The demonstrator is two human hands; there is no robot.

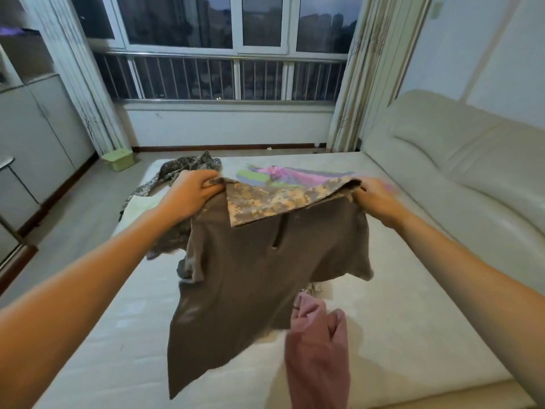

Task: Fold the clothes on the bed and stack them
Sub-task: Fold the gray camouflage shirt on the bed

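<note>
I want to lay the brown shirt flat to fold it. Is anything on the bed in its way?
Yes. A crumpled pink garment lies on the mattress below the hanging hem of the brown shirt, which the left hand and right hand hold up. Camouflage clothes lie farther left.

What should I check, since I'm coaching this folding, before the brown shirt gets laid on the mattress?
1. Left hand grips one shoulder of the brown fabric shirt with camouflage collar: ok.
2. Right hand grips the other shoulder: ok.
3. Shirt hangs smooth: not ok, left side bunched.
4. White mattress bare below: not ok, crumpled pink garment lies at the hem.
5. Sleeves spread: cannot tell.
</note>
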